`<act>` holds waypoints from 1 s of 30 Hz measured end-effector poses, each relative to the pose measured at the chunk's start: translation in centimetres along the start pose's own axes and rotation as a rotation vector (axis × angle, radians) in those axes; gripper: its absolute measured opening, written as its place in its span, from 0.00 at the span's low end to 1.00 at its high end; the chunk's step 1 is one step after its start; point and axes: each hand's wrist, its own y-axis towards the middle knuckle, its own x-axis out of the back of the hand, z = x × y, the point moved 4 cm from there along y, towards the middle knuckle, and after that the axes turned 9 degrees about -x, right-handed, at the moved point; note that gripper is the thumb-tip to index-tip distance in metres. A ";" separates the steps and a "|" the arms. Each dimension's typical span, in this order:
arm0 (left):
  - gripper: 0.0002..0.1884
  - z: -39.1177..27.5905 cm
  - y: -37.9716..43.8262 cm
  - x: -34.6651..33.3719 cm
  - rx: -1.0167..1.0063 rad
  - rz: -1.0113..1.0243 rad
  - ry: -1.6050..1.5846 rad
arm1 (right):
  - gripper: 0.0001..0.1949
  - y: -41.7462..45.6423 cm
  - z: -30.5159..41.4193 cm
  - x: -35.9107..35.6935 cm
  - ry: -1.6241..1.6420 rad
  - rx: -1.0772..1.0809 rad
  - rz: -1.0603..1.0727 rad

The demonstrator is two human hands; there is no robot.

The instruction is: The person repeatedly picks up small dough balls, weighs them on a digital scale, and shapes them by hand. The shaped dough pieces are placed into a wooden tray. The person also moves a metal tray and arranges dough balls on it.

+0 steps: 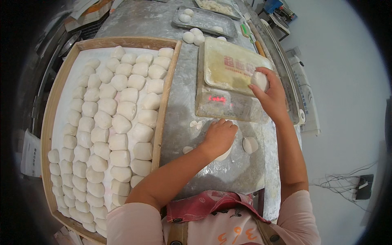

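My right hand (271,95) grips a white dough ball (259,81) between thumb and fingers, above the right edge of the scale's plate (232,64). The scale (226,105) has a lit red display. Just below it, my left hand (220,136) rests palm down with curled fingers on the metal table (190,180); pale dough (224,155) shows under its wrist side, and what lies under the fingers is hidden. To its right lies a round dough piece (250,145), to its left a smaller one (187,149). Small dough scraps (196,124) lie near the scale's front.
A wooden-framed tray (158,134) at the left holds many rows of white dough pieces (121,124). Behind the scale are loose dough balls (193,36), a metal tray (205,21) with a few more, and another tray (219,6). A green-handled brush (245,30) lies at the back right.
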 end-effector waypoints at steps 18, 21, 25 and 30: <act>0.08 -0.6 -0.1 -0.6 -0.042 0.070 -0.068 | 0.23 0.5 -5.8 -2.9 -0.140 -0.044 0.164; 0.09 -0.6 -0.2 -0.7 -0.040 0.083 -0.067 | 0.24 0.7 -5.2 -2.5 -0.128 -0.003 0.157; 0.09 -0.5 -0.1 -0.9 -0.054 0.102 -0.027 | 0.24 0.3 -5.3 -3.2 -0.088 -0.044 0.193; 0.09 -0.6 0.0 -0.9 -0.032 0.120 -0.049 | 0.23 -0.1 -6.0 -3.4 -0.105 -0.014 0.174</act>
